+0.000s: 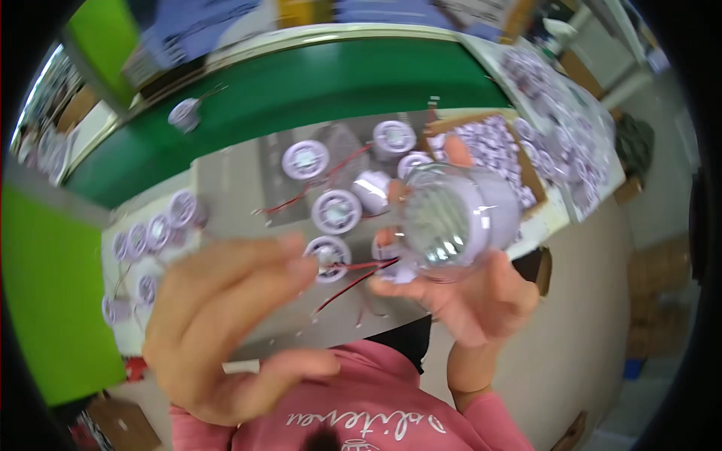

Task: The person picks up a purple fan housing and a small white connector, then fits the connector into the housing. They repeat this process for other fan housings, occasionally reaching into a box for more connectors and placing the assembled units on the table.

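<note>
Right hand (466, 297) palm-up, fingers curled around a round downlight fixture (455, 218): white housing, clear ribbed lens facing the camera, raised above the grey work mat (241, 180). Left hand (226, 323) open, loosely cupped, holding nothing, just left of the fixture. More white fixtures with red wires (335, 210) lie on the mat behind.

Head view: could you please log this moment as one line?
right hand: holds round lamp housing raised | left hand: open, empty, blurred | grey mat: similar housings, red wires
</note>
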Available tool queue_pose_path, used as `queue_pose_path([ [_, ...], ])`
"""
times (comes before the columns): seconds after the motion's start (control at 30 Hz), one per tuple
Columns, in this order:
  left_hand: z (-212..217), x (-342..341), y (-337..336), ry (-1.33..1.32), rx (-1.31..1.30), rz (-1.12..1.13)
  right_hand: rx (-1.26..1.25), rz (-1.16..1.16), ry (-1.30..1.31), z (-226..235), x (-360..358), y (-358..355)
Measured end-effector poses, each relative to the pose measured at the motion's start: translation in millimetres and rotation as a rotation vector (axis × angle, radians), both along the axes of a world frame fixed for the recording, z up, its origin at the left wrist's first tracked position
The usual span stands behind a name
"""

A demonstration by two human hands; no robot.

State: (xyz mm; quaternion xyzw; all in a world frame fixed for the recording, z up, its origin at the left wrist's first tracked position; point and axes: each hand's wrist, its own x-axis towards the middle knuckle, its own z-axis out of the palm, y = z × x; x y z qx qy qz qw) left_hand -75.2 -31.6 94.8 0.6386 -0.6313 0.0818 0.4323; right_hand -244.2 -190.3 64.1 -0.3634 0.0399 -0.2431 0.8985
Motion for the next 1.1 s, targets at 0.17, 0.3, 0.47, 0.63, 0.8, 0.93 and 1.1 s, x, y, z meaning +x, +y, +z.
queue_pose_path([
  [0.17,-15,-5,47,0.523,0.258,0.194,0.149,0.108,0.077,-19,57,60],
  [0.3,-41,2,73,0.553,0.253,0.365,0.166,0.182,0.117,-45,79,77],
  [0.47,-63,8,94,0.784,0.315,0.469,0.031,0.097,0.227,-60,90,97],
  [0.63,-89,17,98,0.906,0.319,0.134,-0.137,0.035,0.18,-62,95,109],
  [0.8,-88,26,103,1.321,0.288,-0.04,-0.203,-0.01,0.27,-67,94,106],
  [0.93,-83,33,109,1.473,0.215,-0.071,-0.284,0.14,0.36,-81,89,103],
  [1.1,-85,48,118,1.122,0.4,0.05,-0.464,0.15,0.39,-94,89,115],
])
